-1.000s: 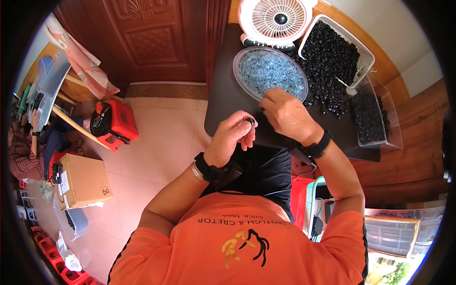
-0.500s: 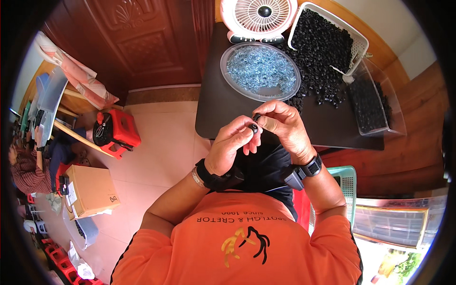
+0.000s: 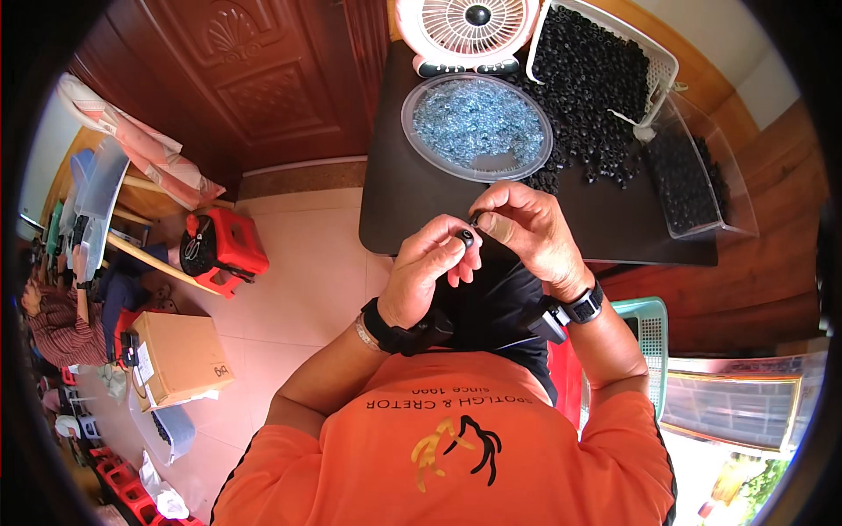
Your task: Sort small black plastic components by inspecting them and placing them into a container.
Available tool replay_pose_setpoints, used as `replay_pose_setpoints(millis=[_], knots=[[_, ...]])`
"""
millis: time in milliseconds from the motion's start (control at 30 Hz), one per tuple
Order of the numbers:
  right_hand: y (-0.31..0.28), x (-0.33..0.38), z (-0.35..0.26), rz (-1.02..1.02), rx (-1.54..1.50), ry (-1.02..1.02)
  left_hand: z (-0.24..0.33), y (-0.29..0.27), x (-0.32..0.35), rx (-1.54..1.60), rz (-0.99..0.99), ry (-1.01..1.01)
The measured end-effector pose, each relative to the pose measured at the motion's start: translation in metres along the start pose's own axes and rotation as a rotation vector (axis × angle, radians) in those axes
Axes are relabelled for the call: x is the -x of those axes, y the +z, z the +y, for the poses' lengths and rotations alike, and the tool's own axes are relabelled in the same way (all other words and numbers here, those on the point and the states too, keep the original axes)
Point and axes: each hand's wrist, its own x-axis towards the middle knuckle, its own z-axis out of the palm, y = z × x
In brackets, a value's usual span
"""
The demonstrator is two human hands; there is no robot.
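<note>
My left hand (image 3: pixel 425 272) pinches a small black round part (image 3: pixel 466 238) with a hole in its end between thumb and forefinger. Close against it, my right hand (image 3: pixel 533 235) has thumb and forefinger pinched on a tiny dark piece (image 3: pixel 476 218), mostly covered by the fingertips, so its kind cannot be told. Both hands are held just off the near edge of the dark table (image 3: pixel 395 206). Beyond them an oval tray (image 3: pixel 410 140) holds many small clear bluish pieces. To its right spreads a heap of small black round parts (image 3: pixel 592 105).
A pink-and-white fan (image 3: pixel 478 53) stands behind the tray. The white basket (image 3: pixel 664 79) lies tipped, with black parts spilling out. A clear bin (image 3: pixel 702 230) sits at the right. On the left are a red stool (image 3: pixel 237 241), a cardboard box (image 3: pixel 184 355) and another person (image 3: pixel 66 320).
My view has shifted slightly. Both hands keep their pinch in nearly the same place, and the right fingertips have moved only a little against the dark piece.
</note>
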Motion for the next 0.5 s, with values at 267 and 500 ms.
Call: replay_pose_setpoints(millis=[267, 500], knots=[[-0.0079, 0.0010, -0.0031, -0.066, 0.180, -0.124, 0.0004, 0.0001, 0.0008, 0.005, 0.021, -0.030], [-0.0079, 0.0007, 0.0014, -0.078, 0.194, -0.195, 0.0007, -0.0004, 0.0023, 0.001, 0.015, -0.038]])
